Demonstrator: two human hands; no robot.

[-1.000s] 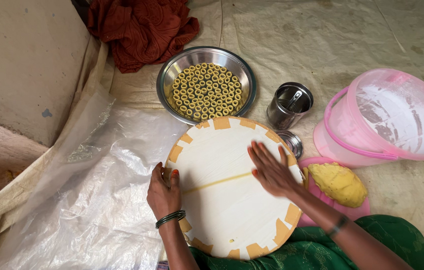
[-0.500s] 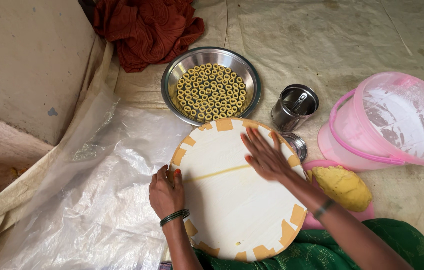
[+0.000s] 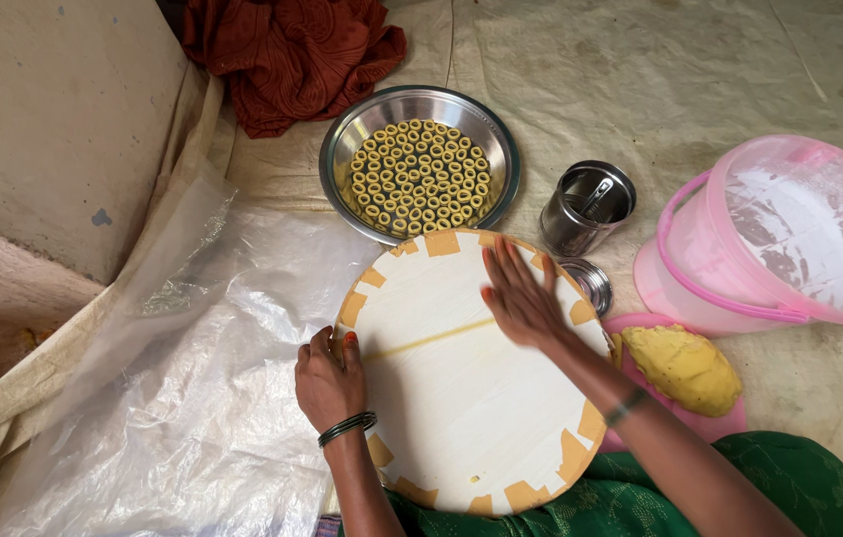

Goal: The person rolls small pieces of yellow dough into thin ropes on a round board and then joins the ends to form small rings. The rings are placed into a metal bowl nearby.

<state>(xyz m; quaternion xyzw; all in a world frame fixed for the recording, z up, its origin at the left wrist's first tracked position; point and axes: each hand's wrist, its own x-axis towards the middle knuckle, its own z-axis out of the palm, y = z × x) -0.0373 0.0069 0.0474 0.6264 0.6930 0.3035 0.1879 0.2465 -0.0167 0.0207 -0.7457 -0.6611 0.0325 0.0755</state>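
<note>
Rolling a thin rope of dough (image 3: 428,340) across a round board (image 3: 471,418), we press the right hand (image 3: 521,296) flat, fingers spread and straight, closed on nothing. The left hand (image 3: 330,378) is curled at the board's left rim, fingers bent against the edge; we judge that it steadies the board, though whether it pinches the rope's near end cannot be told. The rope lies as a pale yellow line from beside the left hand to under the right palm. To roll it well, in our judgement, the palm should bear lightly and evenly, travelling along the whole length so that the thickness stays uniform and the strand does not tear.

The board, cream with orange patches round its rim, rests partly over the lap, on green cloth (image 3: 789,487). Beyond it stands a steel bowl (image 3: 501,149) filled with small dough rings (image 3: 417,177) set side by side. To the right are a steel cup (image 3: 586,207), a lump of yellow dough (image 3: 685,366) on a pink lid (image 3: 710,426), and a pink bucket (image 3: 789,239) tipped on its side. A clear plastic sheet (image 3: 163,398) covers the floor at left, a pale ground cloth (image 3: 640,70) lies beneath, and a rust-red cloth (image 3: 292,55) is heaped by the wall.
</note>
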